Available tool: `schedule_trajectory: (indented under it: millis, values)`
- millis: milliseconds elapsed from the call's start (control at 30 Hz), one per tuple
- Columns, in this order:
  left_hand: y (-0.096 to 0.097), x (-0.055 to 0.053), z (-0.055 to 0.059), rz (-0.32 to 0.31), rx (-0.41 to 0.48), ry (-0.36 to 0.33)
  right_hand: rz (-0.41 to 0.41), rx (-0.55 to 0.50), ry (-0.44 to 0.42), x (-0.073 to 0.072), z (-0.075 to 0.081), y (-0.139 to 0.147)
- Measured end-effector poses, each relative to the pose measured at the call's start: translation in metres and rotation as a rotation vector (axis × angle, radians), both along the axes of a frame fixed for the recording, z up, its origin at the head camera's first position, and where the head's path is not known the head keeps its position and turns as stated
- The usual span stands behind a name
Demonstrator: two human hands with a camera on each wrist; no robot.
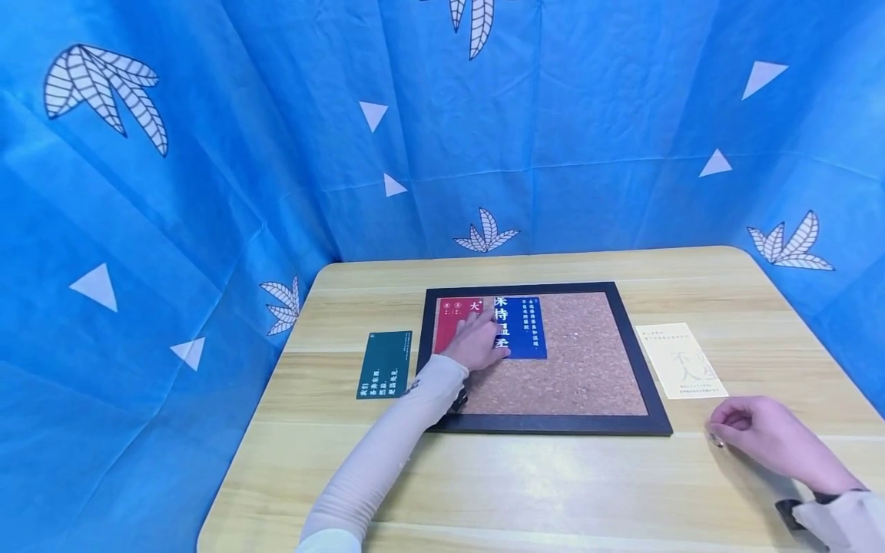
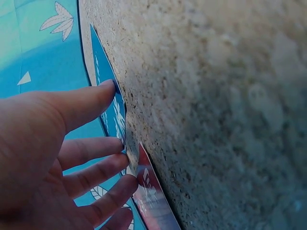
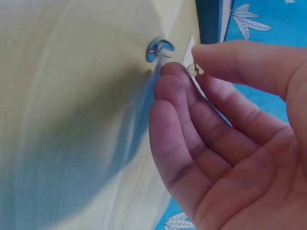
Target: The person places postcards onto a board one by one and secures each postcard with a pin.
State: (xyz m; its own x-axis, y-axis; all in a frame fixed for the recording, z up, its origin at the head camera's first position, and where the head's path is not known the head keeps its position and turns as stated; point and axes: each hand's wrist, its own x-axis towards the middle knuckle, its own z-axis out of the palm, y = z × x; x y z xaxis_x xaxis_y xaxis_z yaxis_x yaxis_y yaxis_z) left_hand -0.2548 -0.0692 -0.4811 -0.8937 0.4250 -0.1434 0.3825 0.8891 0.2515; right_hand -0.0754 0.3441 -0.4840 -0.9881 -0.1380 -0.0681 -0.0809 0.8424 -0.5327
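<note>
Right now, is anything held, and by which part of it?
Right hand: a small tack, pinched in its fingers; which part is gripped cannot be told. Left hand: nothing, only touching the blue card.

Head view bright and even; wrist views dimmer, softer.

Pale glare whitens the tabletop (image 1: 546,480) toward 5 o'clock, a soft shadow beneath the right hand (image 1: 770,438) at 4. The left wrist view blurs the cork board (image 2: 249,96) toward 3 o'clock; the right wrist's shows a broad shadow toward 8.

A curtained-off nook, with blue leaf-print cloth (image 1: 594,115) behind and beside a wood-grain table (image 1: 539,484)
</note>
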Motion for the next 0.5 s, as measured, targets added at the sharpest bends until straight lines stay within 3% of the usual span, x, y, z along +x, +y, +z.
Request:
schedule_trajectory:
  millis: [500]
  values:
    - [-0.001,0.001,0.000,-0.016,-0.010,0.005,0.023,-0.033,0.000,-0.023,0.019,0.000]
